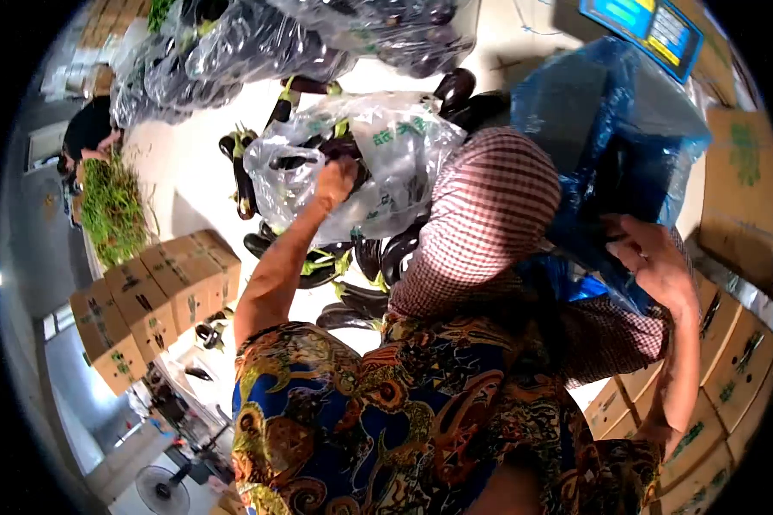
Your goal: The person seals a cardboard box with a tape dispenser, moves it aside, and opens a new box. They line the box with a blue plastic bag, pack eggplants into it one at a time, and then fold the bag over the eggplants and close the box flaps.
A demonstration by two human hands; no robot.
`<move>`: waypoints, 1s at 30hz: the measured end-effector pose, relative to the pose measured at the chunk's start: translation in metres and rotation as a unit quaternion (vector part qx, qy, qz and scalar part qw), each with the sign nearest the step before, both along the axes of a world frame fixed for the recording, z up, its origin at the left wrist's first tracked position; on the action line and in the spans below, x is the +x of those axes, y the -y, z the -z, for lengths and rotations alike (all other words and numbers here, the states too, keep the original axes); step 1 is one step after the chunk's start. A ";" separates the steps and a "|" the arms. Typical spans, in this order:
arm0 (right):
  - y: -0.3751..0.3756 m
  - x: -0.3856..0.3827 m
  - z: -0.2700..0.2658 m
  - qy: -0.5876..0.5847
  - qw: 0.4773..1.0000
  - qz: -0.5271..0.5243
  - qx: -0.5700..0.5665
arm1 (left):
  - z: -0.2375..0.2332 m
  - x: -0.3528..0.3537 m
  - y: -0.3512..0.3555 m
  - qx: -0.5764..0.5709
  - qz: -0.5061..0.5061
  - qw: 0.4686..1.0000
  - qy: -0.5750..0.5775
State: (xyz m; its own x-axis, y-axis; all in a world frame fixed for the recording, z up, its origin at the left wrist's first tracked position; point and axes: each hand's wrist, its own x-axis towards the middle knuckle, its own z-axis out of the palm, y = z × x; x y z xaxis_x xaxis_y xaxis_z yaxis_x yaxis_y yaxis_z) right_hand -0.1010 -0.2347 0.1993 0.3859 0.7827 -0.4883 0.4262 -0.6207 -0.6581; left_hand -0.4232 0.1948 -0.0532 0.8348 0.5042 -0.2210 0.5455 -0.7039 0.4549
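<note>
A clear plastic bag with green print (395,142) lies open on the floor, with dark purple eggplants inside it. My left hand (338,180) reaches into its mouth, fingers closed round an eggplant (343,148) with a green stem. Loose eggplants (365,299) lie around the bag. On the other side of my checked-cloth knee stands a large blue plastic bag (610,112), its inside dark. The fingers of my right hand (653,257) are closed on the near edge of this blue bag. What lies at its bottom cannot be made out.
Filled clear bags of eggplants (258,51) line the far side. A row of cardboard boxes (155,300) stands at left, near a heap of green vegetables (112,206). More cartons (713,378) are stacked at right. A blue-and-yellow panel (648,34) sits at top right. Another person (90,133) is at far left.
</note>
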 end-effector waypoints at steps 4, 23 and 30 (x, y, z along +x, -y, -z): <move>-0.037 0.001 -0.002 0.017 0.999 -0.038 -0.014 | 0.064 -0.095 0.031 0.021 -0.006 0.994 -0.109; -0.094 -0.001 0.040 0.001 0.998 -0.045 0.051 | 0.118 0.079 0.086 0.038 -0.252 0.959 0.124; -0.092 -0.002 0.049 -0.009 0.997 -0.029 0.075 | 0.124 0.074 0.051 0.090 -0.080 0.989 -0.083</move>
State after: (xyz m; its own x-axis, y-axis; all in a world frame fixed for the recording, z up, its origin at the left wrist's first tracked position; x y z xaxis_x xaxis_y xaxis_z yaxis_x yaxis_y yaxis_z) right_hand -0.1029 -0.1424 0.1508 0.3303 0.8683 -0.3700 0.4451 -0.4890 -0.7502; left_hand -0.3495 0.1437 -0.1771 0.7013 0.6706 -0.2418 0.7128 -0.6644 0.2246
